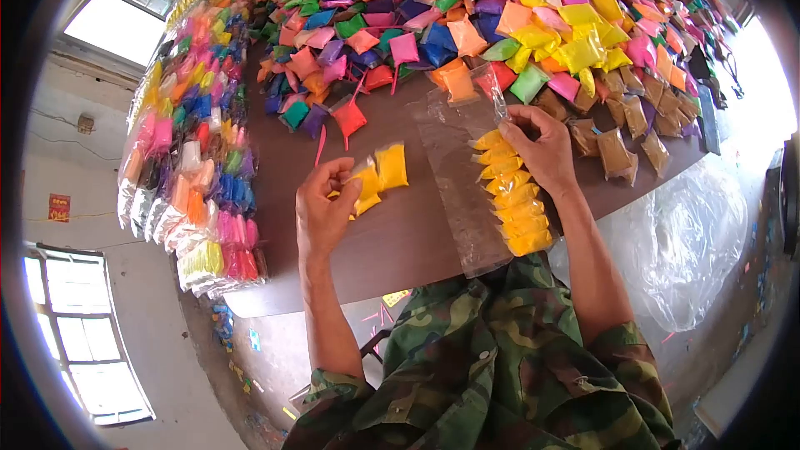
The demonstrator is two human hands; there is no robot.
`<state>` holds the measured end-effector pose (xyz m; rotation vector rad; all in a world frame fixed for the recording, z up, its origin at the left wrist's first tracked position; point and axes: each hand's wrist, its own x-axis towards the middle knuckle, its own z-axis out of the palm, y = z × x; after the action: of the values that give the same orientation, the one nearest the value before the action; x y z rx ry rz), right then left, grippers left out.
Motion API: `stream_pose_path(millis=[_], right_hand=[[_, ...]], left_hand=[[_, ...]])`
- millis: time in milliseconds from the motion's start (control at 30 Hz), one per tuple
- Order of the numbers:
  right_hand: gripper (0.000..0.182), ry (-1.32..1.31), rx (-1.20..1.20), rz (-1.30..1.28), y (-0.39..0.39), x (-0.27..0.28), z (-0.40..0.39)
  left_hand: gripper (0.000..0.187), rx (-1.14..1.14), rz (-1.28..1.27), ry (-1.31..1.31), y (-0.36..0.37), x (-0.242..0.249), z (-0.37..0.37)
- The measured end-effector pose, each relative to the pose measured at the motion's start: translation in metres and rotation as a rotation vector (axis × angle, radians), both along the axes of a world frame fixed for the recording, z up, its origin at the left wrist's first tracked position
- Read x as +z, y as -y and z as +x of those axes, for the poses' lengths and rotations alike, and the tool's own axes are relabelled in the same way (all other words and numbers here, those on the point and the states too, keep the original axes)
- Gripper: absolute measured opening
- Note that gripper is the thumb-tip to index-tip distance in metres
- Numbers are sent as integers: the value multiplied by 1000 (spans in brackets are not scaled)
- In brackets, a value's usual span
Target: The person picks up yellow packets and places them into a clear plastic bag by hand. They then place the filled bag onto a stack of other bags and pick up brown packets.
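Observation:
My left hand (327, 204) is closed, with its fingertips pinching small yellow packets (367, 183) at their edge. Beside these, another yellow packet (392, 167) touches them on the brown table. A long clear plastic bag (454, 192) lies to the right, reaching the table's front edge. Several yellow packets (515, 200) are stacked in a row along its right side. My right hand (540, 146) is closed at the bag's upper end, thumb and fingers gripping it by the topmost packet. The fingertips partly hide what they grip there.
A big heap of colourful packets (400, 25) covers the back of the table (392, 250). Brown packets (612, 146) lie at the right. Filled bags in many colours (196, 158) are piled high at the left. A large clear plastic sheet (683, 242) hangs at the right.

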<state>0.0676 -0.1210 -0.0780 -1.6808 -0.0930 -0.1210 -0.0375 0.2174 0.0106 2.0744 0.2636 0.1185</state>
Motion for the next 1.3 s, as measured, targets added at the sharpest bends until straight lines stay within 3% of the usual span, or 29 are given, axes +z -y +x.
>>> stream_pose_path(millis=[200, 600, 800, 900, 1000, 1200, 1300], right_hand=[[25, 1, 0, -17, 1, 4, -1], [26, -34, 5, 7, 0, 10, -3], [26, -19, 21, -6, 2, 12, -3], [27, 1, 11, 3, 1, 9, -3], [28, 5, 1, -26, 1, 10, -4], [34, 23, 5, -42, 2, 13, -2], [38, -20, -46, 102, -2, 7, 1]], left_hand=[[31, -116, -263, 125, 53, -15, 38], [20, -190, -590, 39, 87, -62, 79], [29, -180, -414, 73, 101, -55, 75], [34, -317, 26, 188, 99, -43, 74], [32, -327, 88, 188, 103, -40, 74], [28, -301, -107, 101, 113, -49, 89], [28, -383, -235, 162, 121, -63, 97]])
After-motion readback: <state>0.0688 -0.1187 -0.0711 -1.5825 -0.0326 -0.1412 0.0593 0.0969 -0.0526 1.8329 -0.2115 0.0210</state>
